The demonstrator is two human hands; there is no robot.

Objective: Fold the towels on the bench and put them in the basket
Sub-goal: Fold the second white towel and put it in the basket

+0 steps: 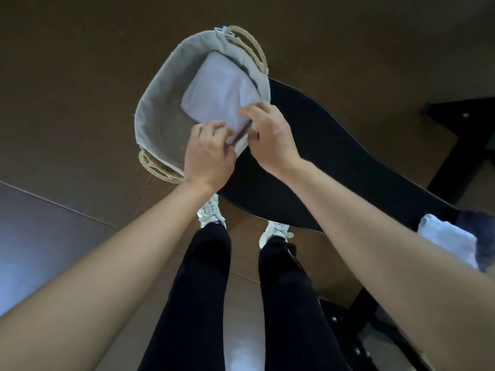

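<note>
A folded white towel (218, 91) lies inside the grey-lined basket (152, 113), toward its right side. The basket has rope handles and stands on the floor at the left end of the black bench (321, 156). My left hand (209, 153) grips the towel's near corner over the basket's rim. My right hand (267, 135) pinches the towel's near right edge, fingers curled on the cloth. Another white towel (447, 239) lies crumpled on the bench at the far right, partly hidden by my right forearm.
Brown floor surrounds the basket. My legs in black trousers and white shoes (211, 212) stand against the bench's near edge. A dark frame (455, 145) stands behind the bench at the right. Dark metal parts (348, 330) lie low at the bottom right.
</note>
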